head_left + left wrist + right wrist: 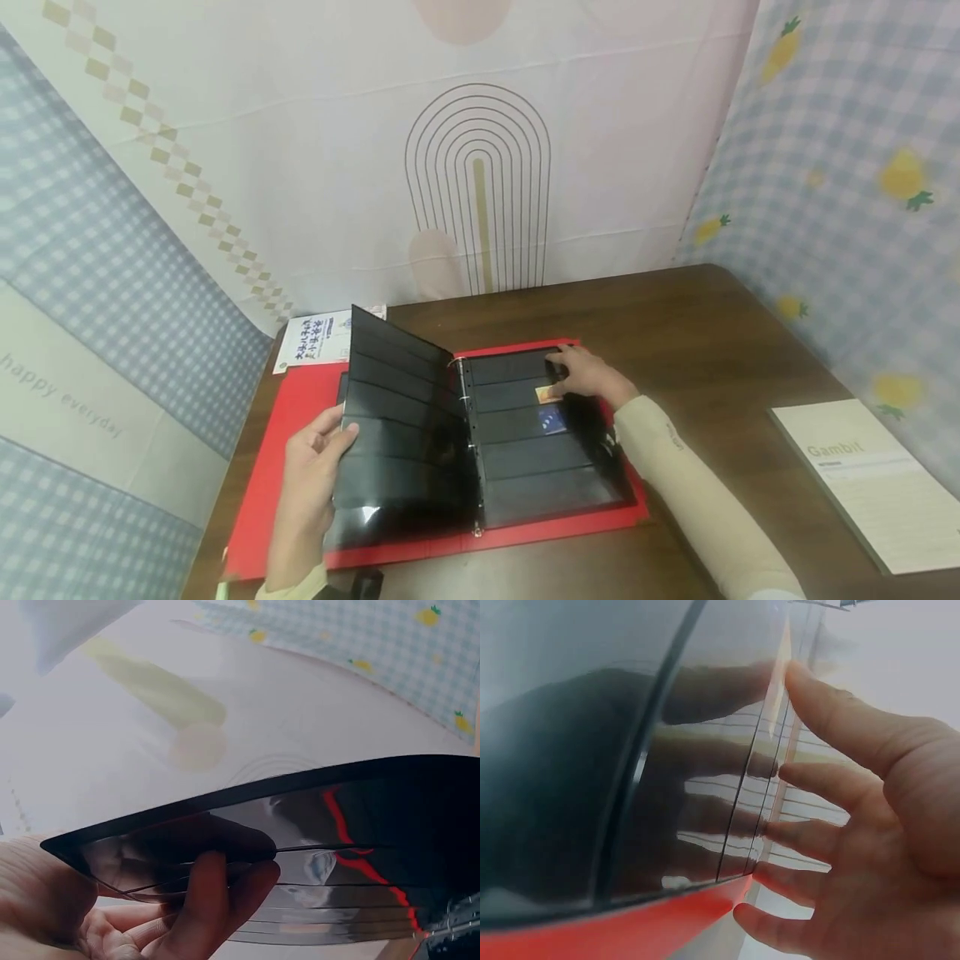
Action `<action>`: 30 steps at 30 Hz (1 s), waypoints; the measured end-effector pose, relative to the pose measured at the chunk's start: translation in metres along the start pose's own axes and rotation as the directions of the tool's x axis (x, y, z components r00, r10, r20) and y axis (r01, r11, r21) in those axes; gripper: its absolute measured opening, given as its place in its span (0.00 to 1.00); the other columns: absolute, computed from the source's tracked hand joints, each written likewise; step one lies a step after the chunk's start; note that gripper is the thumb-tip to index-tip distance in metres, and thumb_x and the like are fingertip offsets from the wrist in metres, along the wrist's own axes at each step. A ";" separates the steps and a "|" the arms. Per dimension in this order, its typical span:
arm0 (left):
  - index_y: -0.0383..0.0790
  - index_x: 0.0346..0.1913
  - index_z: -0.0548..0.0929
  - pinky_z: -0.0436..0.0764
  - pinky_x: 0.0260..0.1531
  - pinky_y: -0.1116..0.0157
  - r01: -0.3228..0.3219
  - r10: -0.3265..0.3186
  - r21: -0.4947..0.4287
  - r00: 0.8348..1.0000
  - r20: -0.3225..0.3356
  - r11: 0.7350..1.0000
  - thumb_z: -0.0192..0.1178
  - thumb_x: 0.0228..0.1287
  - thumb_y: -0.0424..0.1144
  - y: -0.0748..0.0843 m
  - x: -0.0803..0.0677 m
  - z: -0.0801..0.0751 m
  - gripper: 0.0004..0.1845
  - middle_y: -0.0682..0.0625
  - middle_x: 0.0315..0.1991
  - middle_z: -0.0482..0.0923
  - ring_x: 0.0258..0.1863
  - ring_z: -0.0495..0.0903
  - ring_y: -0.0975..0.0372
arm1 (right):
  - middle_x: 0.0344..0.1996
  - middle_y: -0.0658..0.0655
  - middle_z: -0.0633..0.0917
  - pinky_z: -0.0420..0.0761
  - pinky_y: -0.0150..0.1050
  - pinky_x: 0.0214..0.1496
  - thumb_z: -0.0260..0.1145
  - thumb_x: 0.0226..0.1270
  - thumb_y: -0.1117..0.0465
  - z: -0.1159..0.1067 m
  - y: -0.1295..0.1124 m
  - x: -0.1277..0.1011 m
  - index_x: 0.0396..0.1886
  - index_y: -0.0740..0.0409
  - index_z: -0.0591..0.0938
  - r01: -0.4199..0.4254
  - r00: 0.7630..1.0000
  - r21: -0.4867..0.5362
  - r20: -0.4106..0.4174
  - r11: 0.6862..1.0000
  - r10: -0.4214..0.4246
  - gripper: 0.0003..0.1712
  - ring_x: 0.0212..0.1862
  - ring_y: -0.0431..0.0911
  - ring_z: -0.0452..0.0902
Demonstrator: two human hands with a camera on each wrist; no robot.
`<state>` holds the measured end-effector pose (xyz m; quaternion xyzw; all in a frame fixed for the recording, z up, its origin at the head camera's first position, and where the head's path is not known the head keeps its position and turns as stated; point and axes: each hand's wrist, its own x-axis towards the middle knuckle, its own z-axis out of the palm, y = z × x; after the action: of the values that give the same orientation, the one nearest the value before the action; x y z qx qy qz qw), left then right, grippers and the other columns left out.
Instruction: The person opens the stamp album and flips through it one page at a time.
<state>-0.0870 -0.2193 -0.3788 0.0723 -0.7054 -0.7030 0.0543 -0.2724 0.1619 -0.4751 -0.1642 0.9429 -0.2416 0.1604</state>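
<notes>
Sideways, page point(397, 417) edge (lifted) in left hand point(309, 475)

Dark wooden table point(697, 333), open red binder point(281, 467), white booklet point(873, 483), small leaflet point(315, 340) at back

Binder point(300, 467): red cover, lying open flat on brown table.
Lifted page point(397, 417): black, glossy, 6 horizontal pocket strips, raised at left of rings.
Right page point(540, 467): black, flat, pocket strips; 2 small cards point(551, 406) in upper pockets.
</notes>
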 end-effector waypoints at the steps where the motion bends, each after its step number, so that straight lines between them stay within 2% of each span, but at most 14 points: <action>1: 0.20 0.66 0.71 0.82 0.38 0.69 0.007 -0.007 0.000 1.000 -0.002 1.000 0.55 0.73 0.27 -0.001 0.000 -0.002 0.22 0.58 0.43 0.85 0.43 0.82 0.67 | 0.76 0.74 0.56 0.54 0.70 0.71 0.75 0.63 0.57 0.000 0.002 0.000 0.74 0.67 0.68 0.007 1.000 0.006 -0.011 1.000 -0.007 0.43 0.75 0.71 0.50; 4: 0.21 0.65 0.73 0.83 0.37 0.68 0.015 -0.015 -0.014 1.000 0.002 1.000 0.56 0.73 0.29 -0.006 0.003 -0.010 0.22 0.59 0.42 0.85 0.42 0.82 0.67 | 0.76 0.74 0.57 0.56 0.67 0.72 0.74 0.63 0.61 0.000 0.009 -0.001 0.73 0.70 0.67 0.011 0.999 0.044 -0.036 0.999 -0.010 0.43 0.75 0.70 0.52; 5: 0.23 0.63 0.75 0.85 0.33 0.66 0.013 -0.013 -0.040 1.000 0.009 0.999 0.56 0.73 0.29 -0.008 0.003 -0.012 0.19 0.57 0.40 0.86 0.38 0.84 0.65 | 0.75 0.75 0.57 0.56 0.66 0.72 0.75 0.62 0.62 0.000 0.011 -0.001 0.73 0.72 0.66 0.012 0.999 0.051 -0.040 0.999 -0.010 0.43 0.75 0.70 0.52; 9: 0.37 0.54 0.84 0.86 0.28 0.62 0.024 -0.021 -0.104 0.999 0.031 0.994 0.57 0.74 0.30 -0.013 0.003 -0.023 0.11 0.52 0.36 0.87 0.31 0.86 0.62 | 0.75 0.74 0.59 0.57 0.65 0.73 0.75 0.62 0.61 0.000 0.013 -0.003 0.73 0.73 0.65 -0.007 0.999 0.060 -0.033 0.998 0.009 0.44 0.75 0.69 0.52; 13: 0.46 0.50 0.87 0.86 0.27 0.60 0.054 -0.049 -0.121 0.998 0.037 0.991 0.57 0.74 0.31 -0.017 0.002 -0.031 0.11 0.50 0.36 0.88 0.29 0.87 0.60 | 0.75 0.74 0.58 0.54 0.66 0.73 0.73 0.64 0.59 -0.001 0.011 -0.007 0.74 0.71 0.64 -0.028 0.999 0.033 -0.018 0.999 0.029 0.45 0.76 0.70 0.48; 20: 0.49 0.47 0.87 0.86 0.24 0.59 0.077 -0.073 -0.113 0.997 0.033 0.991 0.56 0.75 0.31 -0.026 0.000 -0.045 0.12 0.50 0.33 0.87 0.26 0.87 0.59 | 0.76 0.74 0.56 0.53 0.66 0.73 0.70 0.68 0.57 -0.002 0.003 -0.011 0.75 0.71 0.62 -0.015 1.000 -0.030 0.013 0.999 0.015 0.43 0.76 0.70 0.48; 30: 0.48 0.48 0.86 0.86 0.24 0.60 0.089 -0.085 -0.100 0.995 0.046 0.991 0.56 0.75 0.31 -0.037 0.002 -0.057 0.11 0.49 0.34 0.87 0.26 0.87 0.59 | 0.69 0.73 0.70 0.62 0.65 0.70 0.74 0.64 0.56 0.001 0.006 -0.009 0.71 0.71 0.69 0.018 0.998 -0.119 -0.051 0.993 -0.024 0.42 0.68 0.68 0.66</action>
<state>-0.0783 -0.2761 -0.4151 0.0857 -0.6658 -0.7411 0.0126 -0.2655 0.1699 -0.4767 -0.1767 0.9577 -0.1910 0.1230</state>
